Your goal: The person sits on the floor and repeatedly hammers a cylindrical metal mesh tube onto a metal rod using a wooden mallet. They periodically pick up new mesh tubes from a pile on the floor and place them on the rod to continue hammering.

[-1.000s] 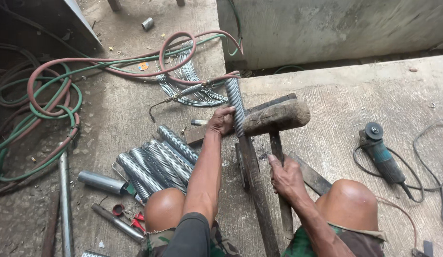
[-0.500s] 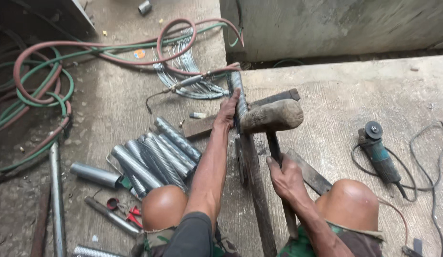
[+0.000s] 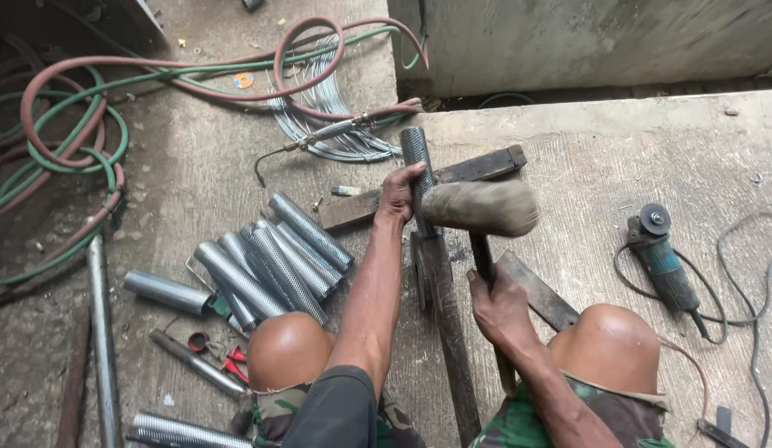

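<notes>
Both hands were clamped: my left hand (image 3: 398, 192) held a silvery, mesh-textured tube (image 3: 416, 170) upright on the dark steel bar (image 3: 446, 319), my right hand (image 3: 498, 305) gripped the blurred mallet (image 3: 479, 207).

Angle grinder (image 3: 664, 267) right; coiled hoses (image 3: 66, 141) left; wire bundle (image 3: 332, 124).

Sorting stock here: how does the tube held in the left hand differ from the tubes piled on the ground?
The held perforated tube lies on a metal bar, gripped by the left hand; the piled tubes lie loose on the concrete, untouched. The held one is single and under the mallet; the piled ones lie side by side, slanted. All look like grey perforated metal.
</notes>
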